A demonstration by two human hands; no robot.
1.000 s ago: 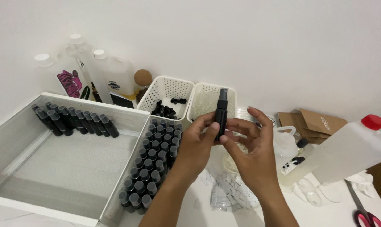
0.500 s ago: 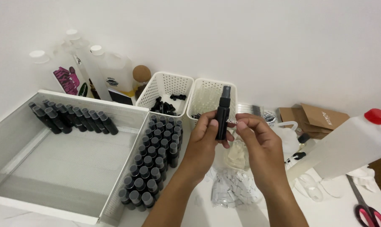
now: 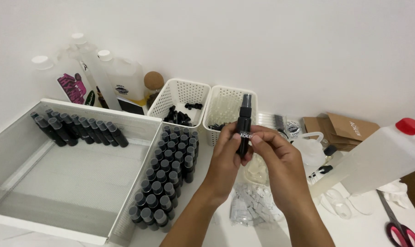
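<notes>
From the head camera, looking down on a white table, both hands meet in the middle of the view around a small black spray bottle. The left hand comes up from below and to the left, its fingers curled closed on the lower body of the bottle; the right hand comes from below and to the right, its fingertips pinched against the bottle's side where the label sits. Both grips are closed on the bottle, neither is nearer than the other, and the bottle stands just above both palms. Its long axis runs almost straight up and down in the view, leaning very slightly right at the top, with the clear cap and nozzle end pointing up toward the wall and the base hidden between the fingers. To the left, well apart from the hands, lies a large white tray with a row of black bottles laid along its far side, and a narrower compartment holding a block of upright bottles. Behind the held bottle stand two white perforated baskets, one with small black parts in it. A clear bag of small white pieces lies under the wrists. To the right are a large pale jug with a red cap, brown card envelopes and red-handled scissors.
</notes>
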